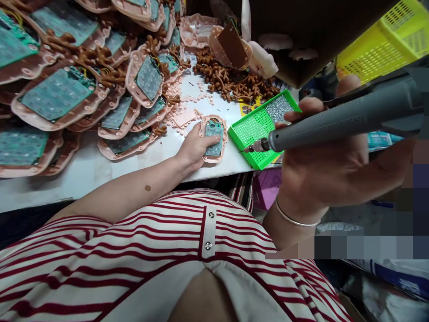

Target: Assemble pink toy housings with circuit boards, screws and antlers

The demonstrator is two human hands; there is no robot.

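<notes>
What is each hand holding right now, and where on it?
The right hand grips the grey electric screwdriver around its barrel. The left hand presses on the small pink shell with the green board, fingers across its left side.

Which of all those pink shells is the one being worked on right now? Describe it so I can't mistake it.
Start at the bright green screw tray on the white table. Just left of it lies one pink shell with a green circuit board, under the left hand. Unlike the heaped shells farther left, it lies alone.
</notes>
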